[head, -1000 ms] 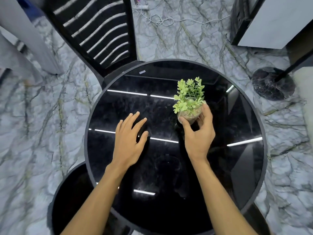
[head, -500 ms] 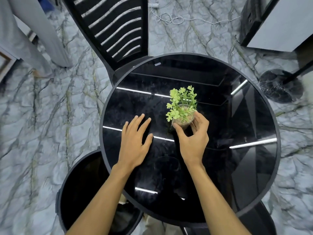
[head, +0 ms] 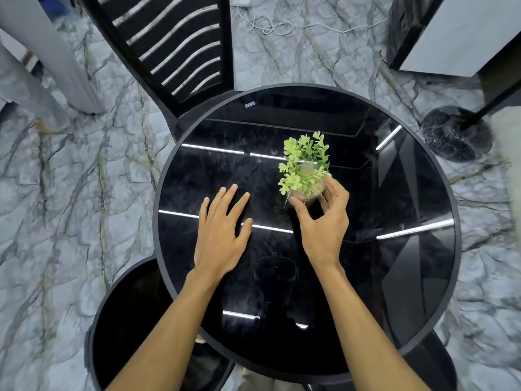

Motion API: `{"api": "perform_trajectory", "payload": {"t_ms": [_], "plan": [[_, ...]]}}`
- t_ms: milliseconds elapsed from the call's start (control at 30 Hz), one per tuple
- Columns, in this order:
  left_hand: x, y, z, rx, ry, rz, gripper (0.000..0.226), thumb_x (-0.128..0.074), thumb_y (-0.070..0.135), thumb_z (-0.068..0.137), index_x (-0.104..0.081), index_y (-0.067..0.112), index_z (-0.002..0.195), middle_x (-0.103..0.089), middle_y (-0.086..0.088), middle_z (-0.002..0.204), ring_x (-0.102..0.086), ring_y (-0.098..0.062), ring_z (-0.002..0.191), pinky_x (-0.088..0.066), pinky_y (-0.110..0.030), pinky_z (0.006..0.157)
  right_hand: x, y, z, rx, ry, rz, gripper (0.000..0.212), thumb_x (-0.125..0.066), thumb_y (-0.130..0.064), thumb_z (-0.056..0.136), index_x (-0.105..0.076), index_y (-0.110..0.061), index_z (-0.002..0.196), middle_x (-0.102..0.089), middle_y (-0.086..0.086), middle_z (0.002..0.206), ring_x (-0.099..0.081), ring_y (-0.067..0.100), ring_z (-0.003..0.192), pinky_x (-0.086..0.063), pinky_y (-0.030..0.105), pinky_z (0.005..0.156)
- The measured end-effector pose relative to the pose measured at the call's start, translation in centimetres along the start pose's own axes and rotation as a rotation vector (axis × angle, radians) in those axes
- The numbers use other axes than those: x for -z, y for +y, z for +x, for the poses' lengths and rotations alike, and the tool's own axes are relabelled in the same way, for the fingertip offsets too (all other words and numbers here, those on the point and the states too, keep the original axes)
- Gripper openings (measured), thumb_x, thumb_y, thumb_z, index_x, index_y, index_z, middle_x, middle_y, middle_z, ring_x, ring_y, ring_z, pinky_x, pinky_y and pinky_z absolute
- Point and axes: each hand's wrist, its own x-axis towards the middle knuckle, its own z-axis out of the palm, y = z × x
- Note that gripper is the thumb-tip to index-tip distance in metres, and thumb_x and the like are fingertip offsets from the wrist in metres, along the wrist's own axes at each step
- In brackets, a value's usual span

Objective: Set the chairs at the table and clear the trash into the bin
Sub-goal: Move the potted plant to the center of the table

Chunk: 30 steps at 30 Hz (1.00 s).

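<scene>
A round black glossy table (head: 408,277) fills the middle of the view. A small green plant in a clear pot (head: 306,176) stands on it, right of centre. My right hand (head: 324,221) holds the pot, thumb on its near side and fingers curled round its right side. My left hand (head: 222,232) rests flat on the tabletop with fingers spread, to the left of the plant. A black slatted chair (head: 174,46) stands pushed in at the table's far left edge. A round black bin (head: 127,320) sits on the floor at the near left, partly under the table.
Marble floor surrounds the table. A person's grey trouser legs (head: 48,60) stand at the far left. A round dark lamp base with a pole (head: 454,136) sits on the floor at the right. A white cable (head: 270,24) lies at the far side, a cabinet (head: 456,35) at the top right.
The view has shifted a little. My right hand keeps its hold on the plant pot, which sits near the table's middle. My left hand stays flat on the table.
</scene>
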Motion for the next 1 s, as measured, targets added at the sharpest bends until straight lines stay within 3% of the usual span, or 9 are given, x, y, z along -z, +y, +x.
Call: {"api": "perform_trajectory", "payload": {"t_ms": [400,633,1000], "plan": [[-0.03,-0.11,0.01,0.008,0.003,0.007,0.050,-0.042,0.040,0.099,-0.040,0.029,0.147,-0.026,0.006,0.160,-0.012,-0.011,0.151,-0.004,-0.041,0.123,0.65,0.28,0.01,0.015,-0.018,-0.024,0.066,-0.081,-0.013,0.079,-0.043,-0.028,0.130,-0.056,-0.004,0.133,-0.054,0.002,0.123,-0.043,0.019,0.103],[0.03,-0.05,-0.01,0.004,0.007,0.005,0.050,-0.041,0.040,0.098,-0.041,0.028,0.147,-0.028,0.004,0.160,-0.014,-0.012,0.151,-0.003,-0.040,0.123,0.73,0.06,0.48,0.028,-0.013,-0.025,0.068,-0.081,-0.011,0.079,-0.040,-0.038,0.127,-0.051,-0.023,0.128,-0.052,-0.005,0.121,-0.043,0.019,0.103],[-0.07,0.04,0.05,0.008,0.017,0.005,0.049,-0.042,0.040,0.098,-0.042,0.028,0.146,-0.029,0.005,0.159,-0.015,-0.012,0.150,-0.003,-0.039,0.123,0.81,0.12,0.44,0.014,-0.038,-0.046,0.066,-0.080,-0.015,0.080,-0.041,-0.028,0.131,-0.050,-0.024,0.128,-0.051,-0.003,0.124,-0.043,0.023,0.106]]}}
